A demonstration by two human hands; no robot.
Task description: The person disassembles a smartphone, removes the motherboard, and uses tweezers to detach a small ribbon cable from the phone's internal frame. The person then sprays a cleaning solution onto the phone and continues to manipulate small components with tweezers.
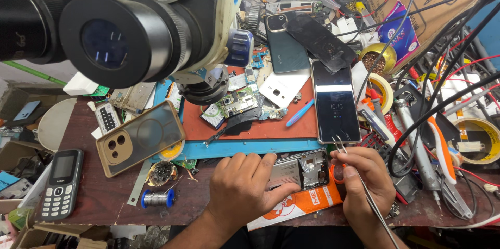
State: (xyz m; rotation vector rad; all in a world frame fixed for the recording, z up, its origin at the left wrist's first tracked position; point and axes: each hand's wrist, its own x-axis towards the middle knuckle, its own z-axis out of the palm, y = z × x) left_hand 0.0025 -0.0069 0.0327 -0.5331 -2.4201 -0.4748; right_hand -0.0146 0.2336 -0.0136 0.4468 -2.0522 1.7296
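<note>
Nearest, the left hand (240,186) lies palm down on the dark workbench (104,197), fingers curled over the left end of an opened phone (301,170) whose back is off, so that its metal frame and inner parts show; thumb and fingers press on it and hold it flat. Just beside it, the right hand (364,178) pinches a pair of metal tweezers (359,176) between thumb and fingers, closed firmly on the shaft, with the tips pointing up near the top right corner of the opened phone. Whether the tips touch it cannot be told. An orange and white packet (299,204) lies under the phone at the bench edge.

Farther left lie a spool of solder wire (157,198), a small keypad phone (62,182) and a tan phone case (139,137). Beyond the hands, a smartphone with a lit screen (335,100) rests on the right edge of a red mat (271,126), which also bears a circuit board (237,104). Tangled cables (442,98) cross the right side. A microscope's eyepieces (112,40) fill the upper left, closest to the camera.
</note>
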